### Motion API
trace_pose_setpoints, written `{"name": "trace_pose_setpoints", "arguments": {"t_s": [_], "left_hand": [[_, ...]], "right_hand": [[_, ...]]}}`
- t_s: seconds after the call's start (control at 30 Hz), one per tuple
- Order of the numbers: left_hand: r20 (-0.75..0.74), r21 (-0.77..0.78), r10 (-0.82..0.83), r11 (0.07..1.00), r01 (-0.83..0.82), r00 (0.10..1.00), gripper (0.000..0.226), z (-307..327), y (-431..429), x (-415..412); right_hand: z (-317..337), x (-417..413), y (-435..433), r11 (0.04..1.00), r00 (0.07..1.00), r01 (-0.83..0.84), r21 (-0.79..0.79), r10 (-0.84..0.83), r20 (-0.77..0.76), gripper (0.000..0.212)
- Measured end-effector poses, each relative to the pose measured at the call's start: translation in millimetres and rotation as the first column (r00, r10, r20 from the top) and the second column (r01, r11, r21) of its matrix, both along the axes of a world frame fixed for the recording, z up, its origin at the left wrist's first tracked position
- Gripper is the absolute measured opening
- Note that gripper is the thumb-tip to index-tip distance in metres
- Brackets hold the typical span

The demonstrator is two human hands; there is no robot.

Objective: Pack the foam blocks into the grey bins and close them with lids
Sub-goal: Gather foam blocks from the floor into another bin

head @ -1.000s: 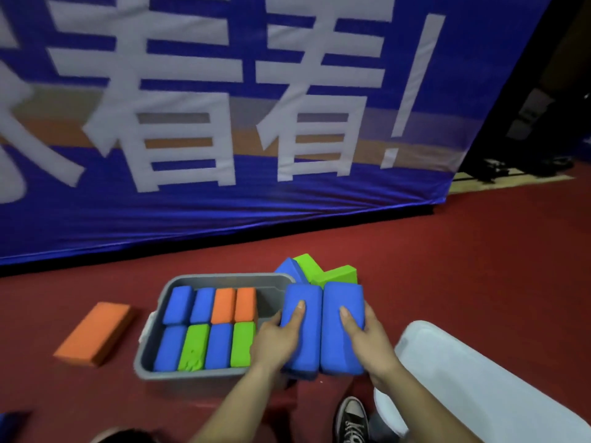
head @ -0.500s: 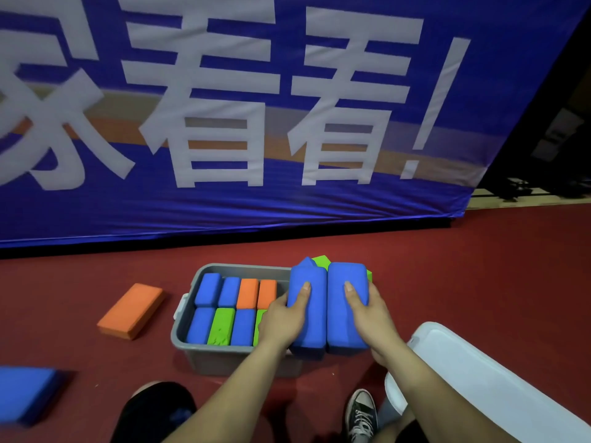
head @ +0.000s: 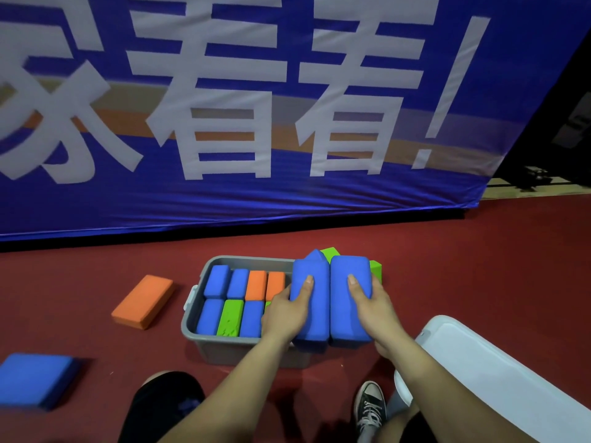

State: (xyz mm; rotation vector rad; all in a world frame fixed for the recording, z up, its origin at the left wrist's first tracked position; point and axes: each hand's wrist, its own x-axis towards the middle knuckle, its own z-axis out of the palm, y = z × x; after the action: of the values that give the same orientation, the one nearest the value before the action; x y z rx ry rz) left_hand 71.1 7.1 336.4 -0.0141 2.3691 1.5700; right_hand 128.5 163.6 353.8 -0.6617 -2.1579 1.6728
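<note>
Above grey bin (head: 204, 338), two spongy blue slabs (head: 332, 318)

This looks like an indoor sports hall or event venue, not a home or workshop. The chief sign is the large blue banner (head: 256, 123), a stretched fabric backdrop printed with big white Chinese characters and an exclamation mark, crossed by an orange and tan band; it stands upright and fills most of the view. Below the banner spreads a dark red floor (head: 447, 266), smooth and matte like a sports court surface. To the right of the banner, past its edge, lies a strip of pale wooden flooring (head: 527, 190) with dark equipment (head: 534, 177) standing on it, too dim to identify. The space beyond that edge is unlit and black.
</note>
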Motion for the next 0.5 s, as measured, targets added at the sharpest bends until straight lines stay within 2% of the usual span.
{"name": "trace_pose_setpoints", "arguments": {"t_s": [0.13,0.27,0.5], "left_hand": [[-0.004,-0.012,-0.008,1.0,0.008,1.0,0.07,-3.9,-0.7,-0.9],[0.0,-0.033,-0.022,0.999,0.022,1.0,0.07,-8.7,1.1,-0.9],[0.082,-0.038,-0.019,0.999,0.022,0.996,0.066,-32.1,-8.0,12.2]], "right_hand": [[-6.7,0.4,0.9,0.999,1.0,-0.01,-0.041,0.01,-0.007,0.031],[-15.0,1.7,3.9,0.999,1.0,-0.014,-0.044,0.014,-0.004,0.041],[-42.7,13.0,-1.6,0.998,0.999,-0.029,-0.064,0.031,0.039,0.036]]}}
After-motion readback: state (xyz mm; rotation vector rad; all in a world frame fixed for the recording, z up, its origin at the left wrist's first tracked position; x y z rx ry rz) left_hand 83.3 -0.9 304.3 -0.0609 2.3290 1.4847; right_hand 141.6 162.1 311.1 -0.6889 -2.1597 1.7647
